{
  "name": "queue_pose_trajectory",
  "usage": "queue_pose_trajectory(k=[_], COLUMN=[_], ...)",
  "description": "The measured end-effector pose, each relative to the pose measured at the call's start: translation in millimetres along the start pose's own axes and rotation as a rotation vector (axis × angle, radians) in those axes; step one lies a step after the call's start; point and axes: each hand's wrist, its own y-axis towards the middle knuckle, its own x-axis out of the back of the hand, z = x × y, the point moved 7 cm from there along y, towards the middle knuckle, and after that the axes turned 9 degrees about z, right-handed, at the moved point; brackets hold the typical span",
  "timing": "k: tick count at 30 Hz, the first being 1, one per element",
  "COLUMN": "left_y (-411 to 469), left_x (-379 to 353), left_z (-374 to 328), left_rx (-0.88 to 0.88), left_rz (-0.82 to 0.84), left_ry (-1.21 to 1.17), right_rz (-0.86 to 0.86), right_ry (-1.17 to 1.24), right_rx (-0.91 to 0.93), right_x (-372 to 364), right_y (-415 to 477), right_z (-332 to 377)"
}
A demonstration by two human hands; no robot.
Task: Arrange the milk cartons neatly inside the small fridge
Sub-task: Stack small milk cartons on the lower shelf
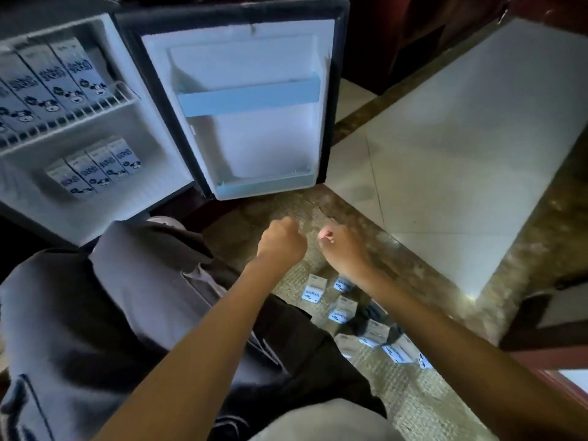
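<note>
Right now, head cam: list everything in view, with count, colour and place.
small fridge: one, white inside, dark casing, upper left, open
fridge door: one, white liner, pale blue rails, swung open, top centre
upper-shelf milk cartons: at least four, white with blue print, row on the wire shelf, running off the left edge
lower milk cartons: four, same print, side by side on the fridge bottom
floor milk cartons: about seven, same print, scattered between the forearms
floor: white tiles, brown mottled borders
left hand: one, fingers curled, holding nothing
right hand: one, fingers curled, holding nothing
</note>
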Motion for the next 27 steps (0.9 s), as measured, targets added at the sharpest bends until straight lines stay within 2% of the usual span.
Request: queue_pose_trajectory(k=[7, 11, 22, 27], left_y=[20.0, 28.2, 45.3, 48.0], left_x=[-79.1, -105.3, -139.2, -137.9], left_z=[-2.7, 2.7, 44.0, 45.2], left_rx=[0.006, 0.010, 0.145, 0.138], left_rz=[0.200, 0.269, 0.382, 0.391], left_ry=[0.095, 0.160, 0.209, 0.159], right_rz=[0.169, 0.294, 0.433, 0.365], right_ry=[-0.059, -0.130, -0.426, -0.276], right_rx=[-0.251, -0.281, -0.323, -0.290], right_x=[-60.7, -99.1, -143.6, -138.7], right_y=[4.7, 2.8, 22.6, 33.9], right_z=[-122.1, -165.4, -206.6, -202.3])
